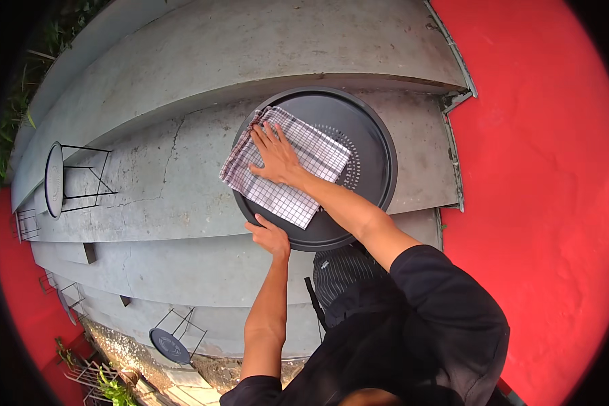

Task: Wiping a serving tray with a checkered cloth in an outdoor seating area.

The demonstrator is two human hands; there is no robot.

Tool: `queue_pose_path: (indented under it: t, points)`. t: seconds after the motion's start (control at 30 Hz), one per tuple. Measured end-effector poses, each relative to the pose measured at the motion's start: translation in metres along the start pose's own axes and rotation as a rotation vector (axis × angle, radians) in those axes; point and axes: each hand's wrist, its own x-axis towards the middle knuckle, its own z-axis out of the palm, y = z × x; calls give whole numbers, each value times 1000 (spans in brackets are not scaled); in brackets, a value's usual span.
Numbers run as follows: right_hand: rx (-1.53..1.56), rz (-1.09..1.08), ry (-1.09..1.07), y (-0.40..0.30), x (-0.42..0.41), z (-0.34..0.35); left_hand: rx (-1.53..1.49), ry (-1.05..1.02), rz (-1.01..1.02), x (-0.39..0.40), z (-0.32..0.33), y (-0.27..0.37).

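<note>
A round black tabletop with a raised rim and a pale printed ring lies before me. A checked white-and-dark cloth is spread over its left part, bunched along its far left edge and overhanging the rim there. My right hand rests flat on this cloth, palm down, with the fingers apart. At the near left rim, my left hand grips the tabletop's edge, its thumb on top and its other fingers partly hidden. Whatever supports the tabletop is mostly out of sight beneath it.
Broad grey concrete steps run across the view, with a crack to the left. A red wall bounds the right side. Small round tables on thin metal legs stand left and lower left. Plants grow at the lower left.
</note>
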Motion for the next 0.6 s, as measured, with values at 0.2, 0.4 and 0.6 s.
queue_pose_path:
  t: [0.2,0.4,0.6]
  points:
    - [-111,303,128,86,-12,-33,-55,-41,8,9,2,-14]
    - [-98,671,257,86,-126,-53,-23,-130,-88,42,-31,9]
    - [-331,986,370,71,-157,-47,-4,-110,-87,34,-26,-1]
